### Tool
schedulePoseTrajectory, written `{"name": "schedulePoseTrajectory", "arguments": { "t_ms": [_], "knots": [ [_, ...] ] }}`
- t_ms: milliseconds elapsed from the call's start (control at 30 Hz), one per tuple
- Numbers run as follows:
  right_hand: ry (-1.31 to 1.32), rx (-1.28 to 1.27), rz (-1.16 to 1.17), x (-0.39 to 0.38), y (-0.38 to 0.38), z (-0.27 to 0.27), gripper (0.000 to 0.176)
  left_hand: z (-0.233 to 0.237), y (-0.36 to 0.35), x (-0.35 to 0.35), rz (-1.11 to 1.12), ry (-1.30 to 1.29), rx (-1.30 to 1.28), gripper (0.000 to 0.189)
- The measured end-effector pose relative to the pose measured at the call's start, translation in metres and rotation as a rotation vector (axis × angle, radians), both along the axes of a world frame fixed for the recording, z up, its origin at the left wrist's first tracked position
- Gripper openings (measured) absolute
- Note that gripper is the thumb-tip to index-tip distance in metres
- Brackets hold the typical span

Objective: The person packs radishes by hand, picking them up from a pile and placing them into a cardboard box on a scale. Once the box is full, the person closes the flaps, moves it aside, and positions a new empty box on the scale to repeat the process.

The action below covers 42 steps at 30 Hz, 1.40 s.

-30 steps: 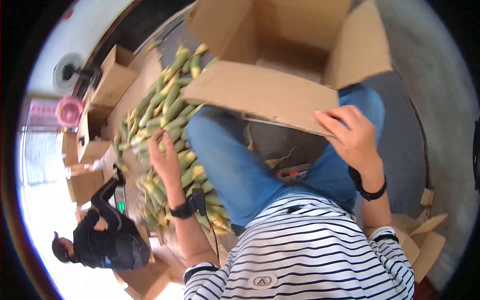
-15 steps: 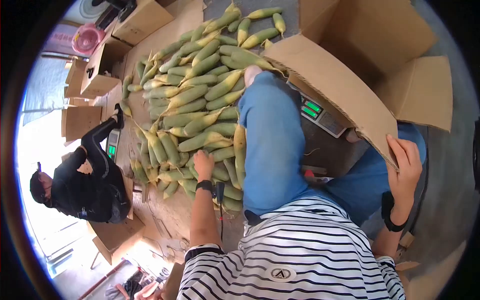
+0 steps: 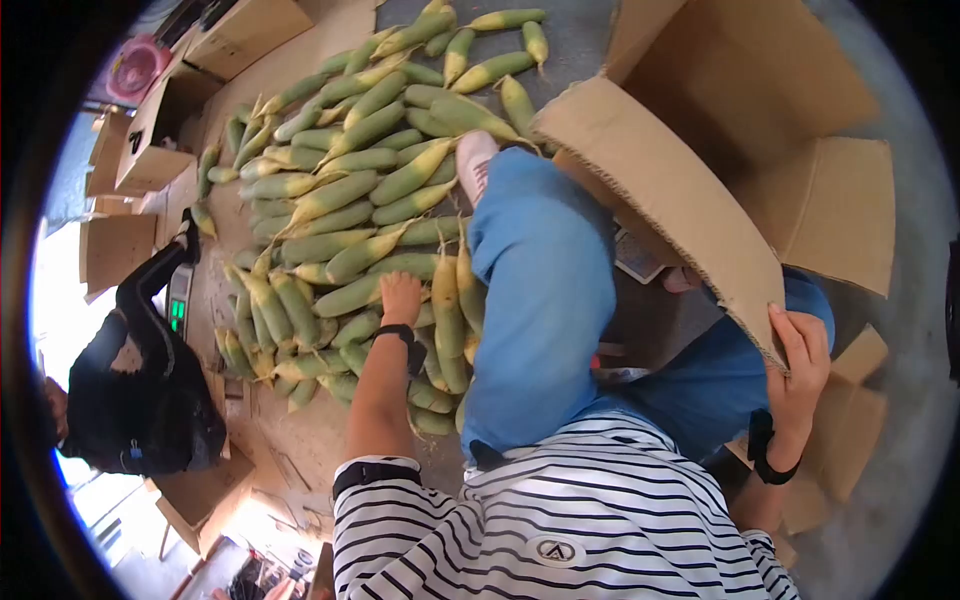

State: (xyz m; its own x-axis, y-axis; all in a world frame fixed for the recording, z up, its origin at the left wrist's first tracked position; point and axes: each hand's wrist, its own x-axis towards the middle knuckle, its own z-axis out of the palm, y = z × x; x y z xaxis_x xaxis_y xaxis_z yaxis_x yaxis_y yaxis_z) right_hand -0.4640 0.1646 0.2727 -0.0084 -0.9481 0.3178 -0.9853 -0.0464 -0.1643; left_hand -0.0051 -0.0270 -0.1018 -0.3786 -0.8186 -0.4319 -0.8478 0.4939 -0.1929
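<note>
My left hand (image 3: 401, 298) is closed over the right end of a green radish (image 3: 349, 295) in the large pile on the floor. Its fingertips are partly hidden. More green radishes with yellowish ends (image 3: 373, 128) lie around it. On the right side, my right hand (image 3: 799, 345) grips the lower corner of a flap of an open cardboard box (image 3: 690, 180), fingers on top. The box stands tilted over my legs, and the part of its inside that shows is bare cardboard.
A scale (image 3: 637, 258) shows partly under the box. At the left, a person in black (image 3: 140, 400) sits beside a scale with green digits (image 3: 178, 315). Cardboard boxes (image 3: 155, 170) line the upper left; a pink round object (image 3: 138, 68) is behind them. Cardboard pieces (image 3: 845, 430) lie at the right.
The view has shifted, so the pile and the other person appear farther left. My left hand has moved onto the end of another radish. My right hand still holds the flap.
</note>
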Motion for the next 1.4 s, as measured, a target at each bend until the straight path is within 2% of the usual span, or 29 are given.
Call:
{"name": "schedulePoseTrajectory", "arguments": {
  "t_ms": [67, 133, 200, 233, 267, 300, 367, 433, 500, 567, 633, 700, 733, 767, 833, 933, 967, 1000, 1033, 1100, 1167, 1233, 1267, 1333, 1400],
  "knots": [
    [0.005, -0.003, -0.03, 0.002, -0.001, 0.003, 0.043, -0.002, 0.001, -0.001, -0.041, 0.024, -0.014, 0.021],
    [-0.027, 0.029, -0.037, 0.004, -0.002, 0.005, 0.041, -0.004, 0.001, 0.0, -0.109, -0.079, 0.054, 0.019],
    [-0.028, 0.019, -0.035, 0.002, -0.005, 0.006, 0.04, -0.021, 0.011, 0.013, -0.15, 0.0, -0.005, 0.018],
    [-0.042, 0.012, -0.005, 0.0, -0.005, 0.007, 0.04, -0.017, 0.016, 0.019, -0.205, 0.074, -0.059, 0.019],
    [-0.044, 0.013, -0.001, -0.003, -0.003, 0.005, 0.04, -0.001, 0.018, 0.016, -0.211, 0.022, 0.021, 0.021],
    [-0.043, 0.016, -0.001, -0.006, -0.001, 0.004, 0.04, -0.008, 0.02, 0.023, -0.12, 0.22, 0.035, 0.021],
    [-0.039, -0.055, -0.009, -0.004, 0.0, 0.002, 0.041, 0.006, 0.014, 0.025, -0.059, 0.356, -0.046, 0.021],
    [-0.019, -0.077, -0.048, -0.002, 0.002, -0.001, 0.038, 0.059, 0.007, 0.001, 0.245, 0.744, -0.069, 0.023],
    [-0.013, -0.11, -0.054, 0.0, 0.004, -0.002, 0.034, 0.129, -0.01, -0.015, 0.11, 0.468, -0.078, 0.022],
    [-0.058, -0.158, -0.028, -0.001, 0.006, -0.004, 0.029, 0.108, -0.025, 0.029, 0.294, 0.886, -0.394, 0.021],
    [-0.072, -0.152, -0.033, -0.004, 0.013, -0.007, 0.035, 0.149, -0.034, 0.033, 0.577, 0.846, -0.536, 0.029],
    [-0.084, -0.137, -0.027, -0.005, 0.016, -0.008, 0.041, 0.193, -0.047, 0.025, 0.513, 0.938, -0.745, 0.036],
    [-0.079, -0.135, -0.022, -0.005, 0.016, -0.007, 0.041, 0.224, -0.047, 0.013, 0.571, 0.945, -0.833, 0.035],
    [-0.075, -0.13, -0.011, -0.005, 0.016, -0.006, 0.04, 0.278, -0.04, -0.026, 0.636, 0.947, -0.922, 0.033],
    [-0.066, -0.163, 0.01, -0.005, 0.013, -0.01, 0.04, 0.348, -0.041, -0.059, 0.492, 0.878, -1.32, 0.035],
    [-0.057, -0.215, 0.015, -0.003, 0.013, -0.017, 0.036, 0.428, -0.04, -0.099, 0.564, 1.055, -1.447, 0.036],
    [-0.043, -0.225, 0.012, -0.002, 0.014, -0.018, 0.034, 0.448, -0.038, -0.123, 0.469, 1.416, -1.464, 0.036],
    [-0.037, -0.227, -0.008, -0.002, 0.013, -0.021, 0.034, 0.461, -0.037, -0.148, 0.358, 1.78, -1.439, 0.035],
    [-0.051, -0.234, 0.009, -0.001, 0.013, -0.023, 0.032, 0.467, -0.038, -0.171, 0.352, 1.806, -1.41, 0.035],
    [-0.042, -0.231, -0.022, -0.003, 0.015, -0.027, 0.03, 0.47, -0.037, -0.215, -0.068, 2.08, -1.124, 0.031],
    [-0.021, -0.229, 0.028, -0.006, 0.017, -0.029, 0.028, 0.436, -0.061, -0.238, -0.219, 1.994, -0.945, 0.026],
    [0.009, -0.241, 0.007, -0.006, 0.019, -0.029, 0.029, 0.416, -0.074, -0.254, -0.141, 1.472, -0.712, 0.028],
    [0.027, -0.262, 0.024, -0.006, 0.019, -0.027, 0.03, 0.407, -0.07, -0.259, -0.16, 1.488, -0.697, 0.028],
    [0.024, -0.293, 0.0, -0.007, 0.02, -0.027, 0.03, 0.402, -0.04, -0.274, -0.237, 1.289, -0.162, 0.032],
    [0.011, -0.328, -0.013, -0.012, 0.022, -0.029, 0.03, 0.402, -0.005, -0.27, -0.457, 1.062, -0.259, 0.041]
  ]
}}
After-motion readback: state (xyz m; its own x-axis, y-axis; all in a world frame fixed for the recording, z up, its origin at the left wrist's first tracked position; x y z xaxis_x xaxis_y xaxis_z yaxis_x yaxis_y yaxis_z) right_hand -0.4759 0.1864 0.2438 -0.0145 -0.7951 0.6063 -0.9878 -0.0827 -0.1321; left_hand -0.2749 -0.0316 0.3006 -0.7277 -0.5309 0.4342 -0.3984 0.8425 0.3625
